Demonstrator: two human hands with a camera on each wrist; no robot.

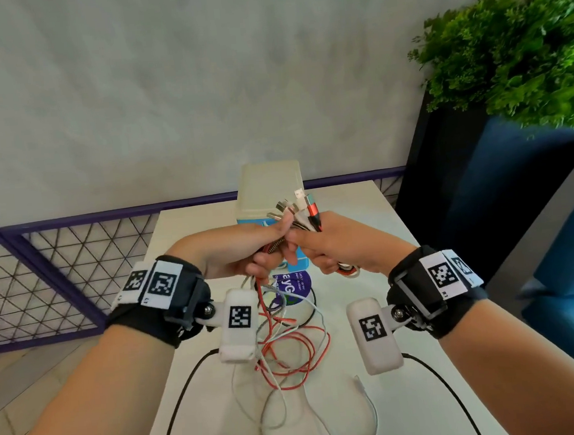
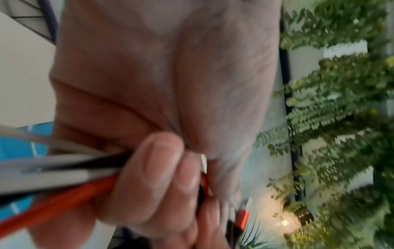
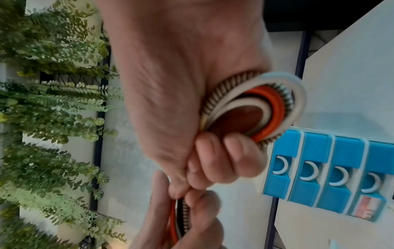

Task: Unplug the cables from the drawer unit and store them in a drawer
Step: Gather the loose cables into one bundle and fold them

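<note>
Both hands (image 1: 247, 251) grip braided, smooth cables (image 1: 299, 213).

Soft, even daylight w/ faint shadows, head pic bends at the edges, both wrist pics are smeary w/ blur, esp. the green plants (image 2: 341, 118), and a small lamp (image 2: 284, 223) glows bright.

grey wall (image 1: 165, 89), purple mesh railing (image 1: 42, 271), white table (image 1: 186, 259), leafy plant (image 1: 524, 61)
</note>
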